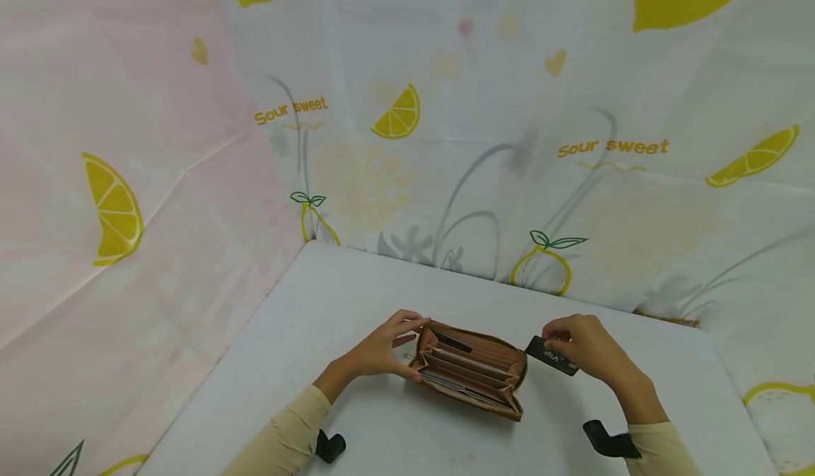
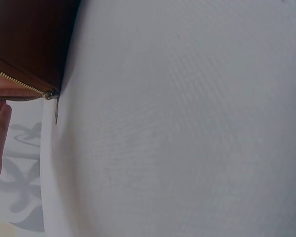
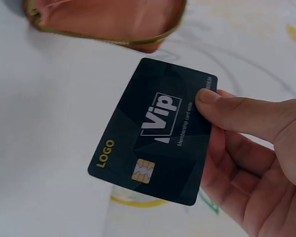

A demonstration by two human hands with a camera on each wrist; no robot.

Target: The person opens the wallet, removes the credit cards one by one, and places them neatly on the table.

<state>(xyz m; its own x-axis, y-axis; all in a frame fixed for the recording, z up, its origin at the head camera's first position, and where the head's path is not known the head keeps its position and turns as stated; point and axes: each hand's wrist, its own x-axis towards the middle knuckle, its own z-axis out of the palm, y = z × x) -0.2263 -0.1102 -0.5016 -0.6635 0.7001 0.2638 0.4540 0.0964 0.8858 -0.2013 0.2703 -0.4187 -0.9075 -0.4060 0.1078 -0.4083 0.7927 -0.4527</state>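
A brown zip-around wallet (image 1: 471,370) stands unzipped on the table, its pinkish compartments facing up. Dark and pale flat items show in its slots. My left hand (image 1: 385,349) grips the wallet's left end, thumb at the near side and fingers at the far side. In the left wrist view the zipper pull (image 2: 56,109) hangs from the wallet's corner. To the right of the wallet, my right hand (image 1: 586,345) pinches a black VIP card (image 3: 153,128) between thumb and fingers. The card has a gold chip and "LOGO" printed on it, and is held just off the wallet's right end.
The white table (image 1: 356,278) meets a lemon-print cloth (image 1: 471,179) along its back and left edges. Black straps (image 1: 608,440) stick out at both wrists, by the beige sleeves.
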